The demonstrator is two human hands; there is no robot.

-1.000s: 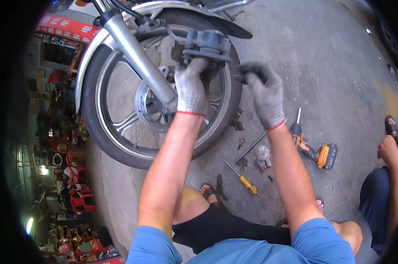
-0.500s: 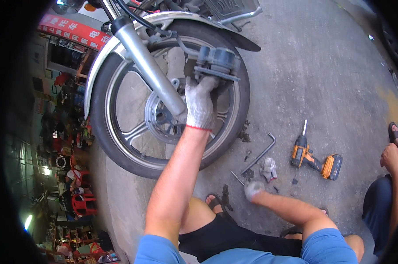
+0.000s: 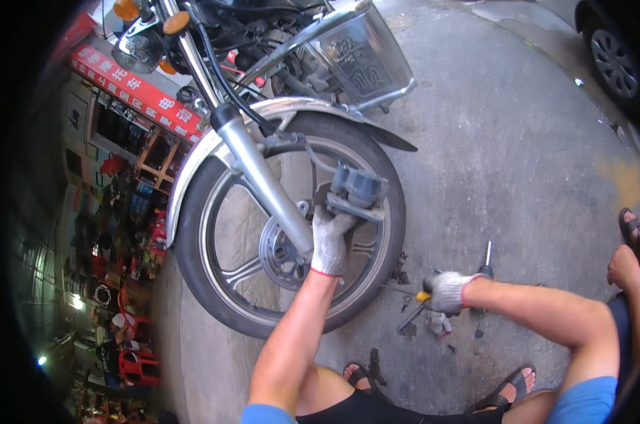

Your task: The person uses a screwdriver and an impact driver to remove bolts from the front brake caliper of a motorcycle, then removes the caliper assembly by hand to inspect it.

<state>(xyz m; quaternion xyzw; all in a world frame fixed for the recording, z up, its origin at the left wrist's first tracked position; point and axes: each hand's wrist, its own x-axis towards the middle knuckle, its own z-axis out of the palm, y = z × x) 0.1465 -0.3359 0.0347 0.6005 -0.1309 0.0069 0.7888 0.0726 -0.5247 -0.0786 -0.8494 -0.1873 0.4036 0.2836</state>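
Note:
My left hand, in a white knit glove, is closed around the brake caliper, which hangs from its hose beside the front wheel of a motorcycle. The brake disc and silver fork leg are just left of that hand. My gloved right hand grips a screwdriver by its yellow handle, with the thin shaft pointing left toward the tyre. Below this hand lie a bent bar wrench and a crumpled glove. My right hand and forearm cover most of a power drill.
On the right, another person's hand and sandalled foot are close to my right arm. A metal crash guard juts out behind the front wheel. A parked car's wheel shows at the far upper right.
My right hand has risen off the ground with the screwdriver and moved right, in front of the drill. My left hand keeps hold of the caliper. The whole view has shifted, showing more of the motorcycle.

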